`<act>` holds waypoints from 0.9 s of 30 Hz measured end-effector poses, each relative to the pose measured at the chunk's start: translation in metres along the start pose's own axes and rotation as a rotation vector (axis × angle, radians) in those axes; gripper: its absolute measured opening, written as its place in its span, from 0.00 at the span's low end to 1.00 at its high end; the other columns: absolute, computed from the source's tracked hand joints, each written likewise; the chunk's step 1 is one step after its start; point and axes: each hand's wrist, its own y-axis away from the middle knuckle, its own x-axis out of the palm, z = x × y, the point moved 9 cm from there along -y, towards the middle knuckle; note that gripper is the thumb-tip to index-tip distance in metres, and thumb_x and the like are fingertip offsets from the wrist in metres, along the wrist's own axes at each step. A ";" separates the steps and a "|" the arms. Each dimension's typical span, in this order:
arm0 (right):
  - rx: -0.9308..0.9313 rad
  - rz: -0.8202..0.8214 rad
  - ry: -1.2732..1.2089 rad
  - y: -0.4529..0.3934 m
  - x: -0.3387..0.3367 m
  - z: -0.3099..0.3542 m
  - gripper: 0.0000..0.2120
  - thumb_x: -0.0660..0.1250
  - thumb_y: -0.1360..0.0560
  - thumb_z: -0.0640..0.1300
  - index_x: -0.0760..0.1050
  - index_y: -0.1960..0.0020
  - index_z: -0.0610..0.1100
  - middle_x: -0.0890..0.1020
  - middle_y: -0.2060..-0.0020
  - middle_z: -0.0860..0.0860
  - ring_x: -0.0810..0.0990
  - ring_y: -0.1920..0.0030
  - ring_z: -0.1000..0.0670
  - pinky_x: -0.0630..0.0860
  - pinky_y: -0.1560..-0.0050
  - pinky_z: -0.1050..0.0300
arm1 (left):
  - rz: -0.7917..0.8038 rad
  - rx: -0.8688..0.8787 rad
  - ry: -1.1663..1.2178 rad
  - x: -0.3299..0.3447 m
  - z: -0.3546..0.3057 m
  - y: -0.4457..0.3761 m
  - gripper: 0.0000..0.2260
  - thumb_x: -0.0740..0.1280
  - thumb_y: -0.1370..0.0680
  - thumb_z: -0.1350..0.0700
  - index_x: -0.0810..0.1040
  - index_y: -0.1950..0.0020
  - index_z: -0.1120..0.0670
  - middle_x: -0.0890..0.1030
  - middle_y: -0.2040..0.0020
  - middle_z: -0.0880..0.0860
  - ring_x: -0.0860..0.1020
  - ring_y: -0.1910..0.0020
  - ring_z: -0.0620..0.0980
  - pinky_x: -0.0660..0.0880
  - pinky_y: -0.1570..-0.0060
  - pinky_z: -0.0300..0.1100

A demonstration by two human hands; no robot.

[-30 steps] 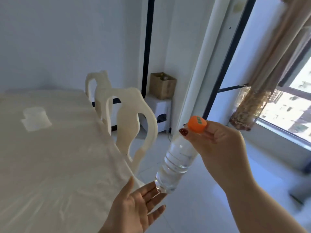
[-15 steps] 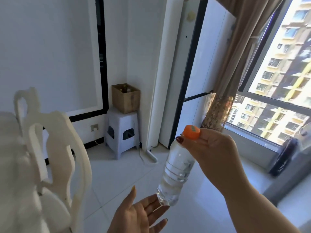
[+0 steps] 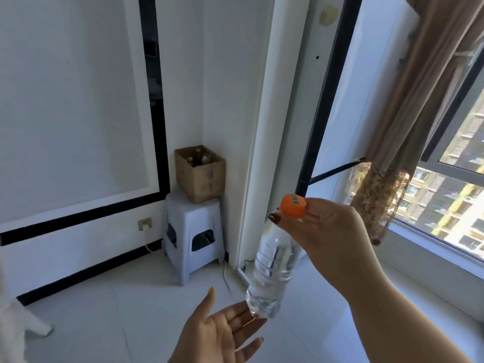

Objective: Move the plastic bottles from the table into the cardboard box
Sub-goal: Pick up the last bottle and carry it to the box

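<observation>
A clear plastic bottle (image 3: 272,268) with an orange cap hangs in mid-air, pinched at its neck by my right hand (image 3: 330,239). My left hand (image 3: 220,334) is palm up with fingers spread, right under the bottle's base and touching or almost touching it. The open cardboard box (image 3: 203,176) stands on a white plastic stool (image 3: 192,231) in the corner ahead, well beyond both hands. Bottle tops show inside the box.
A white wall with black trim runs on the left, with a socket and cable (image 3: 145,224) near the floor. A window with a brown curtain (image 3: 398,142) fills the right. White tiled floor lies between me and the stool. A white chair leg (image 3: 28,323) shows at the left edge.
The view has swung right and moved forward: the table has left the view, only a chair leg remains at the left edge, and the box and stool look larger and closer. Both hands keep their pose with the bottle.
</observation>
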 end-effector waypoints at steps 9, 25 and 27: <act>-0.063 0.188 -0.145 -0.210 0.069 -0.083 0.04 0.77 0.33 0.54 0.82 0.60 0.58 0.81 0.73 0.69 0.78 0.70 0.71 0.68 0.68 0.79 | -0.081 0.216 0.128 0.012 -0.149 -0.149 0.41 0.63 0.33 0.37 0.74 0.33 0.68 0.79 0.35 0.67 0.73 0.30 0.63 0.57 0.25 0.60; -0.157 0.217 -0.165 -0.544 0.242 -0.147 0.08 0.75 0.32 0.55 0.85 0.58 0.52 0.85 0.66 0.62 0.81 0.62 0.68 0.71 0.66 0.78 | -0.089 0.388 0.061 -0.005 -0.468 -0.345 0.40 0.60 0.29 0.34 0.71 0.29 0.63 0.79 0.32 0.61 0.74 0.30 0.58 0.64 0.27 0.56; -0.146 0.211 -0.171 -0.586 0.269 -0.151 0.09 0.76 0.32 0.55 0.85 0.58 0.51 0.85 0.66 0.62 0.81 0.63 0.69 0.71 0.66 0.77 | -0.089 0.385 0.050 -0.012 -0.515 -0.366 0.38 0.58 0.25 0.34 0.71 0.29 0.63 0.79 0.32 0.61 0.74 0.30 0.58 0.63 0.26 0.57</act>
